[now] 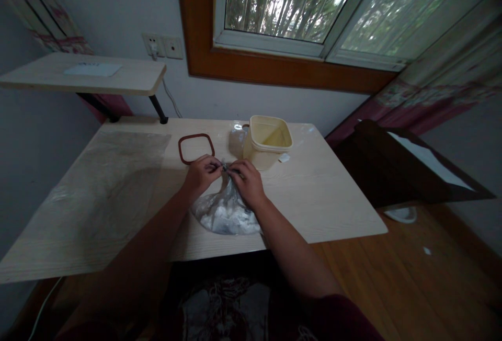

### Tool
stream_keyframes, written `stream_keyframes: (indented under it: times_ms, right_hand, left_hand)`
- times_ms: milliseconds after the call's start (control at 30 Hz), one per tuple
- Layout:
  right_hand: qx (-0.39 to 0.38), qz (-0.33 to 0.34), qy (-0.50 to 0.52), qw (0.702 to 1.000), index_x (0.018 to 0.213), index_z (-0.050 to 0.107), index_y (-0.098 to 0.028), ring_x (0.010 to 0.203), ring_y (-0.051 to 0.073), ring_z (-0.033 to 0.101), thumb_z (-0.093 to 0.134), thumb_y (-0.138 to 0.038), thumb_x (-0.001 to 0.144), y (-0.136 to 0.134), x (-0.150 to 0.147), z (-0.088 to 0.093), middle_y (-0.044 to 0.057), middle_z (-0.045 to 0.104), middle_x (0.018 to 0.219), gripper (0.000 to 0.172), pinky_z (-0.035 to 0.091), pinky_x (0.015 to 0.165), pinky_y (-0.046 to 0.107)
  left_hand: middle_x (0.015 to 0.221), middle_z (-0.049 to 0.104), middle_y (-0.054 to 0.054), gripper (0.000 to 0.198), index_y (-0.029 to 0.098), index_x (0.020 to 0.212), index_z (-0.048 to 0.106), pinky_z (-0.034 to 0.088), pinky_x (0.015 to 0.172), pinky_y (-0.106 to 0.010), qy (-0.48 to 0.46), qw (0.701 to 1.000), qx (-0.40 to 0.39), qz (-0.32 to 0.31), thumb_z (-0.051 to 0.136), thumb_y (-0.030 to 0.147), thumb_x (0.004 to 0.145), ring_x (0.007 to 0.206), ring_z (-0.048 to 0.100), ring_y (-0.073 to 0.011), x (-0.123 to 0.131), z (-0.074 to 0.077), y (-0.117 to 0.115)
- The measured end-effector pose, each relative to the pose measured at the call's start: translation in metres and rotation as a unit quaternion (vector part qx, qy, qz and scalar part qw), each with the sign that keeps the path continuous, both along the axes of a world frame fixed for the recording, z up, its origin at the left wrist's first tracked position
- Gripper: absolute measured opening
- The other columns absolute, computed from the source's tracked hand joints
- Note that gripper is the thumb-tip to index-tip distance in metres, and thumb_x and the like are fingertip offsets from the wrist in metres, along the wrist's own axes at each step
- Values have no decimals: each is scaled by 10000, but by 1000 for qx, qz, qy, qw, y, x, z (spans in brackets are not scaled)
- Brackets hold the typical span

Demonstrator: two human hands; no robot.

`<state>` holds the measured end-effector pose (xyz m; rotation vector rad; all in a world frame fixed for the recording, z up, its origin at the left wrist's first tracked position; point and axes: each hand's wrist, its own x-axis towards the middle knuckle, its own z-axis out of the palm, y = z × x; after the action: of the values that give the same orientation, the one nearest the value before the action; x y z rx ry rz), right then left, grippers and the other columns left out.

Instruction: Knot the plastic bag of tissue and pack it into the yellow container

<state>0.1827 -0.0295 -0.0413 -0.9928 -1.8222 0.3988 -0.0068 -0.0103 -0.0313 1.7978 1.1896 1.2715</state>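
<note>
The clear plastic bag (225,213) was found lying on the table (329,194) near its front edge, its gathered neck pinched between the fingertips of the left hand (201,172) and right hand (248,180). A brown seal ring (196,148) and yellow container (270,139) were noted just beyond

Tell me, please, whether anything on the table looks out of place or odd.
The brown sealing ring lies loose on the table, apart from the open yellow container and the clear lid beside it; a white scrap sits nearby. Nothing looks spilled. The left hand and right hand pinch the neck of the plastic bag.
</note>
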Motion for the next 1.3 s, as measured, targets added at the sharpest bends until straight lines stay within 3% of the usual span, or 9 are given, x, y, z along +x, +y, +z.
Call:
stream_keyframes:
  times_ms: [233,533,733,833,967,1100,1200,1300]
  right_hand:
    - [6,-21,49,999,920,652,-246,945,222,642,597,-252,968,0,4,2,51,666,958,73,532,863,382]
    - [-40,-51,120,991,974,583,-236,930,212,624,558,-344,991,5,4,-9,59,633,994,112,536,833,368]
    - [-24,-74,106,991,974,608,-234,955,220,613,575,-336,985,4,4,-6,63,632,987,108,528,872,388]
    - [-31,-83,132,987,1018,609,-231,964,215,617,575,-343,984,3,3,-5,73,620,1035,122,548,838,371]
    - [-62,-77,158,983,1226,538,-244,931,193,633,601,-388,972,1,-1,-9,94,601,1168,298,574,779,333]
    - [-103,-10,161,982,1376,384,-267,903,182,670,680,-429,916,-1,-6,-14,141,547,1351,571,588,743,323]
    - [-142,39,186,971,1379,326,-281,742,146,656,766,-437,842,-1,-9,-18,117,582,1267,712,574,661,306]
    - [-161,68,184,967,1304,347,-287,678,124,622,811,-439,788,0,-10,-22,51,593,1144,711,548,621,284]
  left_hand:
    - [899,733,-65,118,181,795,696,627,799,-312,-40,999,-13,25,714,295,773,814,726,-176,-8,-6,10]
    - [845,757,-61,286,159,859,649,655,784,-367,-199,969,-141,-41,770,404,773,775,751,-191,-3,-5,8]
    - [968,772,-76,321,177,1051,662,650,823,-380,-170,968,-146,-114,754,352,799,900,756,-212,0,-2,1]
    - [955,772,-74,297,178,1036,670,640,844,-380,-149,973,-135,-114,753,348,807,888,753,-210,0,-5,1]
    - [919,760,-66,254,185,971,687,621,832,-363,-110,985,-110,-68,761,360,801,890,740,-212,-3,-4,3]
    - [962,733,-56,192,198,916,707,592,887,-341,-99,993,-54,-39,753,349,807,951,711,-198,-7,3,4]
    - [1001,719,-59,170,198,900,709,577,920,-340,-123,992,-25,-31,740,343,818,985,699,-195,-7,7,3]
    - [986,726,-51,173,198,925,699,571,922,-341,-148,988,-35,-22,725,338,826,961,706,-189,-7,8,3]
